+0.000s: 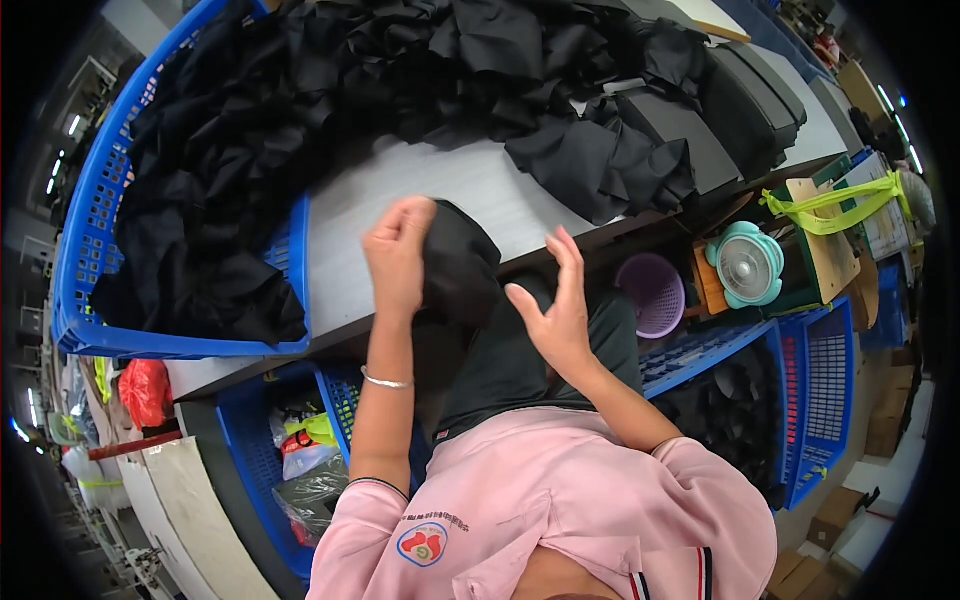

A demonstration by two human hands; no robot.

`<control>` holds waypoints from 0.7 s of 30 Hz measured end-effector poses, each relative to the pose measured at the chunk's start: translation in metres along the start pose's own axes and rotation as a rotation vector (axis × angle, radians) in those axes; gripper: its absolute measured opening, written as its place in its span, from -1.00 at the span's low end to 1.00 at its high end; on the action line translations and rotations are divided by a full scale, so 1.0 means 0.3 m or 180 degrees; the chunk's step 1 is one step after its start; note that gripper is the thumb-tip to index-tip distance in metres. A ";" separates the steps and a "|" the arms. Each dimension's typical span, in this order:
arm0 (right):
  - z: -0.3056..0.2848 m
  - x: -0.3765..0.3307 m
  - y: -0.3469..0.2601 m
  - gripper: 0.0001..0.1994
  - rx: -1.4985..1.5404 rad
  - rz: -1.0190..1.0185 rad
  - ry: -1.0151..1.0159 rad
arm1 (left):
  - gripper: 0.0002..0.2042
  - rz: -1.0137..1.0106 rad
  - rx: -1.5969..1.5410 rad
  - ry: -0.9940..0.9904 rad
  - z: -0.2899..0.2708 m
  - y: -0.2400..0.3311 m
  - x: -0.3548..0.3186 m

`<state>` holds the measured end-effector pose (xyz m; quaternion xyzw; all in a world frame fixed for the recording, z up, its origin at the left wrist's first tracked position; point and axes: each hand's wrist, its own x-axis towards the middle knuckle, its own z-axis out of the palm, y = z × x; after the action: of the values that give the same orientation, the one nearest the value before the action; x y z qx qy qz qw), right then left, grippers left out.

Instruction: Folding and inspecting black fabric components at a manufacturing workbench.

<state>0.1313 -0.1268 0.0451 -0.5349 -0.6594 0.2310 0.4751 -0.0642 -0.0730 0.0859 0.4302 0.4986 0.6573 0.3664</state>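
My left hand [400, 240], with a bracelet on its wrist, is closed at the table's front edge. Its fingers pinch a piece of black cloth [458, 262] that hangs over the edge toward my lap. To the right of it, my right hand [556, 315] is raised above my thigh. Its thumb and fingers are spread, and it holds nothing. Beyond both hands, a large heap of crumpled black cloth [440, 70] covers the far part of the grey table [400, 170]. A separate bunch of black cloth [600, 165] lies at the table's right front.
At the left, a blue crate [185, 345] overflows with black cloth. A purple basket [652, 295] and a turquoise fan [748, 264] stand right of my legs. Blue crates [720, 355] with black pieces sit lower right; another blue crate [255, 470] holds plastic bags.
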 end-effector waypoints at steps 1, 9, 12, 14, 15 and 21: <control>0.022 0.035 -0.049 -0.39 0.0067 -0.0259 0.0034 | -0.88 0.0202 0.0224 -0.0298 0.015 0.019 -0.044; -0.034 0.144 -0.084 -0.83 0.3117 0.1556 -0.1209 | -0.75 -0.0820 -0.1182 -0.0465 -0.130 0.040 -0.080; -0.006 0.188 -0.099 -0.80 0.2835 0.1297 -0.1093 | -0.79 -0.1940 -0.1402 -0.1202 -0.105 -0.031 -0.164; 0.051 0.224 -0.090 -0.77 0.2456 0.1061 -0.1032 | -0.79 -0.3038 -0.1927 -0.1647 -0.076 -0.005 -0.236; 0.108 0.225 -0.061 -0.74 0.2430 0.1126 -0.1461 | -0.71 -0.2700 -0.2083 -0.1629 -0.068 -0.028 -0.300; 0.288 0.058 -0.057 -0.77 0.2000 0.0308 -0.2012 | -0.48 -0.1420 -0.1757 -0.2294 -0.172 -0.155 -0.337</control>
<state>0.0480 -0.0987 0.0273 -0.2980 -0.6442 0.5942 0.3783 -0.0734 -0.1718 0.0138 0.3998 0.2278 0.4801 0.7468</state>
